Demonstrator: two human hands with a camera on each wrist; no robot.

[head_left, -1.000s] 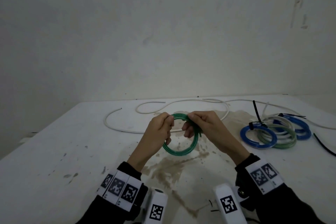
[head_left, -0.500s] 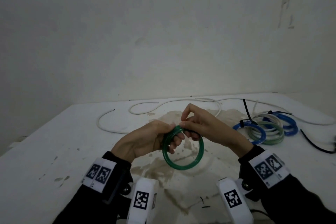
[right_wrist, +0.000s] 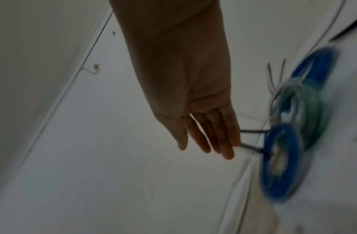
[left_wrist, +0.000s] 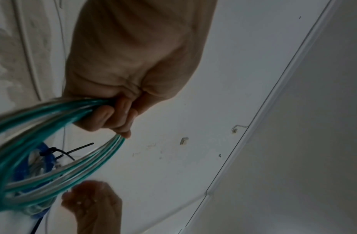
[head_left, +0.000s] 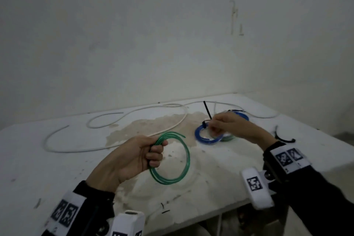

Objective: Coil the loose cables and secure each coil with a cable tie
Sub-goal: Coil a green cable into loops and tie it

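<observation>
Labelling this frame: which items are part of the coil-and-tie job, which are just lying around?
In the job:
- green coil, gripped by the left hand
- right hand, reaching over the blue coil
- loose white cable
- black cable tie

Lying about:
- small black scraps at the table edge

The right hand (head_left: 231, 127) let go of the green coil (head_left: 170, 158) and reached out to the right, over the blue coil (head_left: 206, 136) beside its black cable tie (head_left: 207, 110), fingers extended; the left hand (head_left: 138, 156) alone kept the green coil, gripping its left side; the coil's loops spread looser, one end springing free at the top.
</observation>
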